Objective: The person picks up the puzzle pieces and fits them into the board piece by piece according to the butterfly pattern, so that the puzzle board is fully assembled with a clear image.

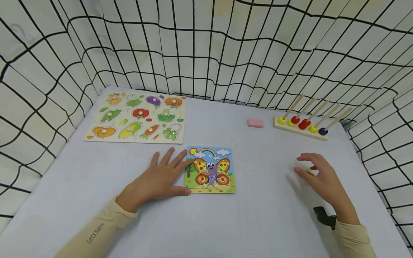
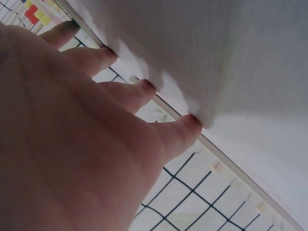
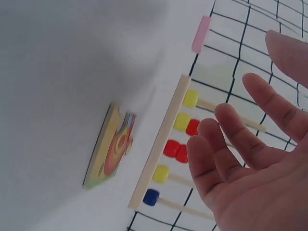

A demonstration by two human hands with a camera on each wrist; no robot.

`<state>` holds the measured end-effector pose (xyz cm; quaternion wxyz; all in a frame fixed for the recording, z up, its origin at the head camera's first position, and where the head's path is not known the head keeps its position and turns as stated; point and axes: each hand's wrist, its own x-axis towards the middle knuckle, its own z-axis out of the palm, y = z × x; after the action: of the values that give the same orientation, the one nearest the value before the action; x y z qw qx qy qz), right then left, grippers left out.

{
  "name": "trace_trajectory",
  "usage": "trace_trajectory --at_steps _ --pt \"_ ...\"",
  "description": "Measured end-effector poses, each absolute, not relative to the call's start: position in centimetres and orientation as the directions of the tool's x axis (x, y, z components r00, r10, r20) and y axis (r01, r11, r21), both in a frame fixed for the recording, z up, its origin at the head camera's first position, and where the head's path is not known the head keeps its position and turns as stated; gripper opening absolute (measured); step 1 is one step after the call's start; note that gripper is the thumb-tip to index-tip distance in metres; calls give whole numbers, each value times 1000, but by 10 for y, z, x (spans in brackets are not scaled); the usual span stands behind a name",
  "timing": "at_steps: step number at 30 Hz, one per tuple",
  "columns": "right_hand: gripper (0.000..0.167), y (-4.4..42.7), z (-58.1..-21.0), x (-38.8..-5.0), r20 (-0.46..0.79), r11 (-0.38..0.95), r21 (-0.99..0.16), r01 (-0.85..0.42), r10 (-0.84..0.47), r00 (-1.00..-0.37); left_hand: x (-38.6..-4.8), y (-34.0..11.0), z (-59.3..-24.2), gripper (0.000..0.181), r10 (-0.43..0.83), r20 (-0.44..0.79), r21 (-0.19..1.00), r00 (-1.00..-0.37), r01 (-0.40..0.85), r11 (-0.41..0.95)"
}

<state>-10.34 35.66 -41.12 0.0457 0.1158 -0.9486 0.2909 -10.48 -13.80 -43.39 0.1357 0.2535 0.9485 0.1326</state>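
Observation:
My left hand [image 1: 158, 179] lies with its fingers spread beside a square butterfly puzzle [image 1: 211, 175]. Its index finger and thumb touch the puzzle's left edge; the other fingertips rest on the white table. Over the right side of the table hangs my right hand [image 1: 322, 179], its fingers loosely bent and holding nothing. In the right wrist view, a small wooden puzzle piece [image 3: 115, 149] with red and yellow rings sits apart from the fingertips. From the head view that piece is mostly hidden under the right hand.
A peg puzzle of vegetables [image 1: 135, 116] lies at the back left. A pink block [image 1: 255, 123] stands near the back, left of a wooden bead rack [image 1: 300, 132] with upright rods. Black netting [image 1: 193, 53] surrounds the table.

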Motion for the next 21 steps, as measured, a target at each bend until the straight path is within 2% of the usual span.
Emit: trace_trajectory --at_steps 11,21 --pt "52 390 -410 -99 50 831 -538 -143 -138 -989 -105 -139 -435 99 518 -191 321 -834 446 835" --pt "66 404 -419 -100 -59 839 -536 -95 -149 -987 -105 -139 -436 99 521 -188 320 -833 449 834"
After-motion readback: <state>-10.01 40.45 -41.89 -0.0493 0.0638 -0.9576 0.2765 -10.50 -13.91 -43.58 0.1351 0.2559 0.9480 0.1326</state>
